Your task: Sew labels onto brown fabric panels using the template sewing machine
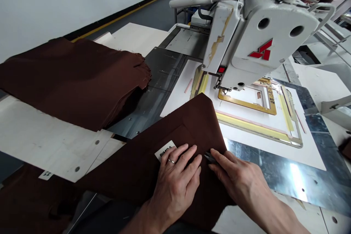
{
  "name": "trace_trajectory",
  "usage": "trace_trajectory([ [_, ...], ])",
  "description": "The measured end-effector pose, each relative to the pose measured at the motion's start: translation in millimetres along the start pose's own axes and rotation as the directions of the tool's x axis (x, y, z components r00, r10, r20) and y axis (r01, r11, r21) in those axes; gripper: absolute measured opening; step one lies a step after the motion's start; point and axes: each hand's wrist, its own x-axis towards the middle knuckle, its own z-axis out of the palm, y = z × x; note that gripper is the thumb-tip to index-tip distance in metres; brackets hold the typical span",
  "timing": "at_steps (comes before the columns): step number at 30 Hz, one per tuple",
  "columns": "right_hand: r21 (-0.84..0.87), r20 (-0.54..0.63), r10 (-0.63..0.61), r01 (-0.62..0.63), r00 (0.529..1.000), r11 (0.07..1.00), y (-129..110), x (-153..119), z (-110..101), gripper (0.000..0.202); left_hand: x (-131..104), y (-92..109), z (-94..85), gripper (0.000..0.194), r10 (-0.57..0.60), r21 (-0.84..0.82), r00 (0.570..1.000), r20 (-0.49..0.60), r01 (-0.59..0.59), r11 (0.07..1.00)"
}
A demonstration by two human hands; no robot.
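Fabric stack: upper left of the frame, I see a pile of dark brown cut pieces (71,80) lying on the white table (35,139); its right edge overhangs the grey metal plate. It holds nothing else that I can see.
Small tag: lower left, a white tag (45,175) with printed characters sits at the table's edge; I cannot read it reliably.
Workpiece: lower centre, one brown fabric piece (142,164) lies spread flat, its far corner reaching up toward the machine head. A white label (165,150) sits on it, partly covered by my fingers; the visible letters look like "BIMBA".
Left hand: lower centre, my left hand (177,175) lies flat on the workpiece, fingers extended and spread, gripping nothing. It wears a ring on one finger, and the fingertips touch the label's edge.
Right hand: just right of the left, my right hand (236,177) rests on the fabric's right edge. The fingers are pinched around a small dark metal tool (210,157), tip pointing toward the left hand. I cannot tell which kind of tool.
Template frame: centre right, a yellow and metal frame (257,124) lies on a white sheet (274,146). Inside its opening I see only bare white surface.
Machine: upper right, a white sewing machine head (263,40) with a red mark hangs over the frame.
Metal plate: lower right, a shiny plate (290,179) reflects light.
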Motion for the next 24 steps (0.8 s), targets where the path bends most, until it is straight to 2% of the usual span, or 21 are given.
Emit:
trace_trajectory([
  [15, -0.021, 0.009, 0.013, -0.013, 1.0, 1.0, -1.0, 3.1, -0.4, 0.045, 1.2, 0.6, -0.2, 0.033, 0.0, -0.004, 1.0, 0.025, 0.0, 1.0],
  [24, 0.007, 0.026, 0.07, -0.07, 0.997, 0.997, -1.7, -0.7, 3.7, 0.04, 2.5, -1.6, 2.5, 0.032, 0.004, 0.0, 1.0, 0.001, -0.004, 1.0],
])
